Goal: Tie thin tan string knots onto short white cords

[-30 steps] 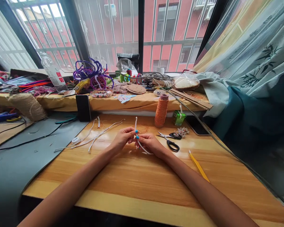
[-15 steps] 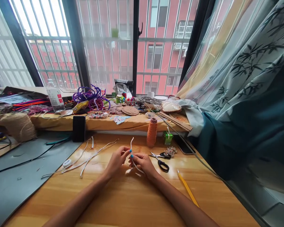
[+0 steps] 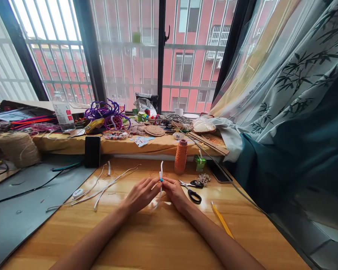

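Note:
My left hand (image 3: 141, 194) and my right hand (image 3: 174, 190) meet over the wooden table, fingertips pinched together on a white cord (image 3: 161, 167). One end of the cord points up above the fingers and another hangs down below them. A small spot of bright blue shows at the fingertips; whether it is a nail or a bead I cannot tell. Black-handled scissors (image 3: 195, 197) lie just right of my right hand. More white cords (image 3: 109, 186) are spread on the table to the left of my left hand.
Yellow tweezers (image 3: 222, 219) lie at the right. Behind the hands stand an orange thread spool (image 3: 181, 156), a green box (image 3: 199, 163) and a dark phone (image 3: 92, 152). A cluttered ledge (image 3: 154, 144) runs below the window.
The hands have come closer together and shifted slightly right. The cord now stands more upright between them, and my left hand has turned so its back shows more.

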Demonstrator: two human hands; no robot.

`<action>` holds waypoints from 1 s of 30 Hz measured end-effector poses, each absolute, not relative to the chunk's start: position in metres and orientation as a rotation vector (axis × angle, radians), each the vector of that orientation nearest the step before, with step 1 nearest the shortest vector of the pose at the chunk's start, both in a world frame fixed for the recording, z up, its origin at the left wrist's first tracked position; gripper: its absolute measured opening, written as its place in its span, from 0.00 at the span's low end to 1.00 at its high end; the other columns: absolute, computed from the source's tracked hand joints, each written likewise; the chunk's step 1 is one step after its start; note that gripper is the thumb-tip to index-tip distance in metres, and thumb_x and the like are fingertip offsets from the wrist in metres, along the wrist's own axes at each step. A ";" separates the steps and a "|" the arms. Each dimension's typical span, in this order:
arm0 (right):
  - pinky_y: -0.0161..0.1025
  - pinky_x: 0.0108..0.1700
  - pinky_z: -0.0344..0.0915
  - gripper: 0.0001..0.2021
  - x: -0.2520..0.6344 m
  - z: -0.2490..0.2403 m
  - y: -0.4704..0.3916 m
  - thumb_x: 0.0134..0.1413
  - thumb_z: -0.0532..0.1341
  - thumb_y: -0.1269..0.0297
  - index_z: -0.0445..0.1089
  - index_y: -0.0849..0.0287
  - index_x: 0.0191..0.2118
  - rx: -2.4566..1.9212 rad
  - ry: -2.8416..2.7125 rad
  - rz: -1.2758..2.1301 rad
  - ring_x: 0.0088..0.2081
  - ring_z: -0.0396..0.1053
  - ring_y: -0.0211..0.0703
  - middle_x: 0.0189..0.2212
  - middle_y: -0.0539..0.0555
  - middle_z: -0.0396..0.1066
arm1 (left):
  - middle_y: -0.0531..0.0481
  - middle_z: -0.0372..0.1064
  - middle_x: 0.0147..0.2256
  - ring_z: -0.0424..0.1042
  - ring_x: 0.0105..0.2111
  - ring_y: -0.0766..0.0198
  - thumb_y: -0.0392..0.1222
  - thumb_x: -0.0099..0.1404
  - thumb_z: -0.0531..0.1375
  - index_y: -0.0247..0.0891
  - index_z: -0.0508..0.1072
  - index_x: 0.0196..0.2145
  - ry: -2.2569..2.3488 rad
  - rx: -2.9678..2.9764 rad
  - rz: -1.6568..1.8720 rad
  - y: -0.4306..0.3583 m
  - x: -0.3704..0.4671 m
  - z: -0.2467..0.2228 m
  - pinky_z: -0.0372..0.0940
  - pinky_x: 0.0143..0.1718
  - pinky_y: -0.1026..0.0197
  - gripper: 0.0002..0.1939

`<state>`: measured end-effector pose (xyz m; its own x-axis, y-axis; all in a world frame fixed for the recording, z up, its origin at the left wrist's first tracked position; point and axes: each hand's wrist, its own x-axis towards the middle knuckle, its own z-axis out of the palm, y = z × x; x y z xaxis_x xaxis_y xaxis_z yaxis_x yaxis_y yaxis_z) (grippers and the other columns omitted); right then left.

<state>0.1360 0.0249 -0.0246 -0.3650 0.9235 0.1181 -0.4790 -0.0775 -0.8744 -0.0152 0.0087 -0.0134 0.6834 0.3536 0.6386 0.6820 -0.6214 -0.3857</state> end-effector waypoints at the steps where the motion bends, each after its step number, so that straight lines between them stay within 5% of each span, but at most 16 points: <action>1: 0.34 0.36 0.57 0.09 0.136 -0.026 0.026 0.38 0.63 0.65 0.73 0.62 0.29 -0.589 -1.091 1.673 0.28 0.63 0.34 0.25 0.52 0.70 | 0.45 0.64 0.40 0.65 0.34 0.64 0.36 0.60 0.49 0.36 0.64 0.41 -0.780 -2.281 -0.677 0.008 -0.016 -0.012 0.61 0.34 0.61 0.11; 8: 0.33 0.34 0.57 0.09 0.137 -0.029 0.029 0.36 0.64 0.64 0.73 0.61 0.28 -0.690 -1.088 1.694 0.27 0.63 0.33 0.25 0.52 0.70 | 0.46 0.66 0.36 0.64 0.33 0.64 0.34 0.60 0.50 0.35 0.66 0.38 -0.812 -2.345 -0.845 0.009 -0.018 -0.015 0.61 0.33 0.62 0.09; 18: 0.33 0.34 0.59 0.10 0.137 -0.027 0.028 0.36 0.64 0.62 0.73 0.62 0.29 -0.745 -1.146 1.670 0.27 0.65 0.33 0.25 0.52 0.70 | 0.50 0.61 0.29 0.63 0.30 0.69 0.37 0.60 0.50 0.35 0.67 0.27 -1.350 -2.801 -1.537 0.018 -0.014 -0.013 0.60 0.32 0.66 0.08; 30: 0.33 0.30 0.61 0.11 0.135 -0.031 0.030 0.35 0.64 0.62 0.71 0.63 0.27 -0.809 -1.224 1.606 0.24 0.65 0.32 0.23 0.51 0.70 | 0.51 0.63 0.27 0.61 0.29 0.67 0.37 0.59 0.49 0.34 0.66 0.27 -1.585 -2.959 -1.352 0.024 -0.018 -0.016 0.57 0.31 0.65 0.08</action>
<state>0.1349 0.0302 -0.0308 -0.3515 0.9356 0.0326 -0.2793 -0.0716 -0.9575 -0.0177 0.0245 -0.0158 0.3741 0.8478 0.3760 0.5048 -0.5262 0.6843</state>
